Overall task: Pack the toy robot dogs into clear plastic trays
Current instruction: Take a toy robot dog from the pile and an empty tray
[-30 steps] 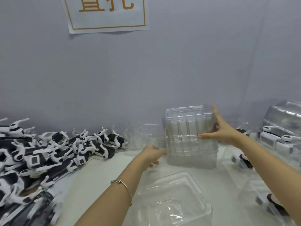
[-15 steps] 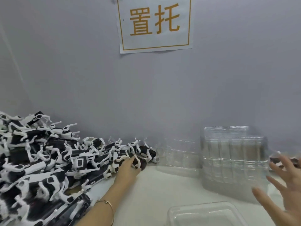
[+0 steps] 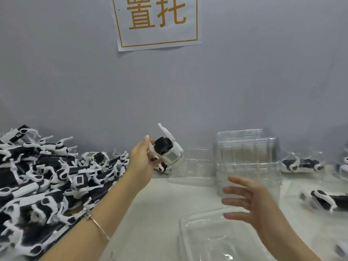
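Head view: pale table [image 3: 160, 204] with clear trays [image 3: 246, 157] against grey wall [image 3: 244, 81].

Toy-factory packing stn, bulk work. Heap of identical toy robot dogs [image 3: 47, 176] left of the left-hand fingers [image 3: 146, 141]. Stack of clear trays [image 3: 246, 157] just beyond the right-hand fingers [image 3: 239, 180]. Printed stn sign [image 3: 158, 21] on grey wall [image 3: 75, 72] above both.

The right hand [image 3: 250, 202] is smeared by motion blur. The held toy dog [image 3: 167, 152] is partly covered by the left hand [image 3: 140, 162]. The sign [image 3: 158, 21] is cut by the top edge, the dog pile [image 3: 37, 185] by the left, the near tray [image 3: 207, 240] by the bottom; a blurred dog [image 3: 323, 199] at right perhaps lies in a tray.
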Action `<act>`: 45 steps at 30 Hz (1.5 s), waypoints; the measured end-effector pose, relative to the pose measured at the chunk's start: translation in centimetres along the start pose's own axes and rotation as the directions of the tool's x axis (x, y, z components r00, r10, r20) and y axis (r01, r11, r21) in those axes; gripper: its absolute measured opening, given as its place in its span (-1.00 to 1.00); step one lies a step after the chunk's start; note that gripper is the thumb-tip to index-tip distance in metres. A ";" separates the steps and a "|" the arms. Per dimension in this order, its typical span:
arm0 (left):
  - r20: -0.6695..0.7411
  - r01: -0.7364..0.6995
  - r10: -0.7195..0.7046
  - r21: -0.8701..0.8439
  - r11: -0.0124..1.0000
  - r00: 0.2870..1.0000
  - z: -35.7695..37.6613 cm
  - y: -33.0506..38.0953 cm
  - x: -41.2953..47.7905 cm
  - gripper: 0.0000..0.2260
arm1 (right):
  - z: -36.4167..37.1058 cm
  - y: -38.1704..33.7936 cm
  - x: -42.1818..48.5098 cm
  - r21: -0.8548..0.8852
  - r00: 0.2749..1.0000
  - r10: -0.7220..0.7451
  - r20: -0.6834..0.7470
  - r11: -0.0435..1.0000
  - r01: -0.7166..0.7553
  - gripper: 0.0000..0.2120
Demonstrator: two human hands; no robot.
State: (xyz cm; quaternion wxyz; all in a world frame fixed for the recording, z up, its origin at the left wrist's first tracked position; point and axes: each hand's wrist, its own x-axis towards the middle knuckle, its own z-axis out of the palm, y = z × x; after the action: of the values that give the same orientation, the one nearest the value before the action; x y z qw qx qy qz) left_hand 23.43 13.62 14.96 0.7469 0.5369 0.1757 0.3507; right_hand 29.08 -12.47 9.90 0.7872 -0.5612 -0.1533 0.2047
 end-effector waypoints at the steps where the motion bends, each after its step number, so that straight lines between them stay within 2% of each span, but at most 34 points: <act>1: 0.110 0.029 -0.021 -0.074 0.997 0.994 0.8 0.5 -1.7 -0.70 | 1.0 -0.1 -0.4 0.010 0.976 0.192 0.101 0.981 -0.194 -0.52; 3: 0.297 0.102 -0.054 -0.147 0.984 0.953 2.4 0.2 -5.1 -0.74 | 2.8 -0.3 -1.0 0.137 0.885 0.374 0.278 0.896 -0.422 -0.34; 5: 0.444 0.151 -0.090 -0.104 0.983 0.892 3.6 -1.0 -8.0 -0.79 | 3.7 -1.0 -1.4 0.306 0.846 0.386 0.367 0.809 -0.502 -0.31; 7: 0.540 0.071 -0.096 0.067 0.995 0.836 4.3 -2.5 -10.3 -0.83 | 3.7 -1.4 -1.4 0.393 0.871 0.358 0.335 0.787 -0.475 -0.56; 9: 0.560 -0.096 -0.071 0.264 0.960 0.825 4.2 -3.8 -11.3 -0.76 | 3.3 -1.3 -1.6 0.385 0.910 0.353 0.215 0.826 -0.412 -0.79; 10: 0.556 -0.193 -0.059 0.383 0.903 0.829 3.7 -4.3 -11.3 -0.70 | 2.8 -1.1 -1.5 0.361 0.926 0.357 0.128 0.852 -0.378 -0.81; 11: 0.564 -0.290 -0.067 0.518 0.805 0.823 3.1 -4.8 -11.1 -0.64 | 2.0 -0.9 -1.2 0.352 0.936 0.351 0.024 0.873 -0.337 -0.80; 13: 0.591 -0.398 -0.221 0.730 0.555 0.776 1.4 -5.8 -10.8 -0.62 | 0.3 -1.1 -0.9 0.334 0.946 0.303 -0.115 0.909 -0.250 -0.79; 15: 0.541 -0.378 -0.427 0.830 0.410 0.725 -0.4 -6.6 -10.8 -0.77 | -1.4 -1.7 -0.8 0.265 0.955 0.244 -0.168 0.944 -0.194 -0.82; 16: 0.494 -0.354 -0.474 0.865 0.356 0.729 -1.0 -6.6 -11.2 -0.83 | -2.3 -2.0 -0.8 0.224 0.959 0.219 -0.181 0.958 -0.177 -0.86; 17: 0.446 -0.334 -0.482 0.892 0.303 0.754 -1.4 -6.5 -11.7 -0.79 | -3.1 -2.1 -1.0 0.180 0.963 0.199 -0.182 0.969 -0.166 -0.87; 18: 0.399 -0.322 -0.471 0.916 0.237 0.787 -1.7 -6.3 -12.4 -0.68 | -3.9 -2.2 -1.3 0.130 0.966 0.184 -0.180 0.978 -0.162 -0.86; 20: 0.332 -0.317 -0.477 0.942 0.114 0.814 -1.9 -5.5 -14.1 -0.31 | -5.1 -2.1 -1.7 0.029 0.971 0.167 -0.169 0.986 -0.164 -0.79; 22: 0.348 -0.375 -0.527 0.925 0.060 0.775 -1.9 -4.6 -16.6 -0.06 | -5.9 -1.8 -1.8 -0.057 0.973 0.165 -0.161 0.983 -0.177 -0.74; 24: 0.424 -0.427 -0.509 0.897 0.118 0.749 -1.4 -4.0 -18.7 -0.10 | -6.1 -1.3 -1.9 -0.119 0.974 0.172 -0.145 0.975 -0.189 -0.75; 25: 0.464 -0.448 -0.450 0.882 0.150 0.763 -1.2 -3.9 -19.1 -0.17 | -6.1 -1.1 -1.8 -0.148 0.975 0.177 -0.131 0.970 -0.196 -0.76; 27: 0.480 -0.444 -0.264 0.876 0.185 0.837 -0.8 -4.1 -18.8 -0.27 | -5.8 -0.7 -1.7 -0.202 0.978 0.183 -0.101 0.959 -0.200 -0.82; 29: 0.427 -0.411 -0.031 0.886 0.214 0.904 -0.8 -4.7 -17.4 -0.23 | -5.5 -0.5 -1.5 -0.239 0.981 0.173 -0.088 0.952 -0.189 -0.89; 30: 0.365 -0.364 0.041 0.902 0.233 0.930 -1.0 -5.3 -16.4 -0.18 | -5.4 -0.5 -1.4 -0.250 0.983 0.163 -0.088 0.951 -0.180 -0.90; 31: 0.277 -0.280 0.051 0.919 0.278 0.959 -1.2 -6.1 -15.5 -0.12 | -5.3 -0.5 -1.3 -0.255 0.984 0.153 -0.090 0.952 -0.172 -0.90; 33: 0.068 -0.044 -0.038 0.893 0.449 0.997 -1.2 -7.7 -14.1 -0.02 | -5.3 -0.5 -1.0 -0.257 0.987 0.131 -0.096 0.954 -0.152 -0.88; 34: -0.015 0.058 -0.085 0.851 0.522 0.996 -1.1 -8.7 -13.5 -0.03 | -5.3 -0.6 -0.8 -0.265 0.988 0.119 -0.101 0.954 -0.141 -0.86; 36: -0.098 0.165 -0.145 0.791 0.589 0.985 -1.0 -10.5 -12.6 -0.16 | -5.5 -0.6 -0.7 -0.291 0.990 0.105 -0.095 0.948 -0.129 -0.82; 38: -0.054 0.173 -0.196 0.725 0.667 0.979 -1.1 -11.2 -11.4 -0.30 | -5.8 -0.7 -0.7 -0.297 0.992 0.116 -0.055 0.946 -0.127 -0.83; 41: 0.205 0.077 -0.241 0.589 0.804 0.949 -1.1 -10.5 -9.3 -0.44 | -6.6 -0.8 -0.9 -0.269 0.992 0.127 0.017 0.956 -0.118 -0.80; 43: 0.279 -0.023 -0.168 0.572 0.820 0.946 -0.8 -9.1 -9.0 -0.55 | -6.9 -1.1 -1.1 -0.274 0.990 0.127 0.058 0.956 -0.106 -0.77; 45: 0.206 -0.103 -0.025 0.587 0.803 0.978 -0.5 -7.4 -9.3 -0.74 | -7.1 -1.3 -1.4 -0.266 0.988 0.122 0.092 0.959 -0.093 -0.72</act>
State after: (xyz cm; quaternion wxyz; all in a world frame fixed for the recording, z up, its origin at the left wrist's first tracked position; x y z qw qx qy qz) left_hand 19.18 6.03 6.88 0.5475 0.7803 0.1881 0.2366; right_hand 31.40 -19.31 8.83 0.6846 -0.6557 -0.1903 0.2553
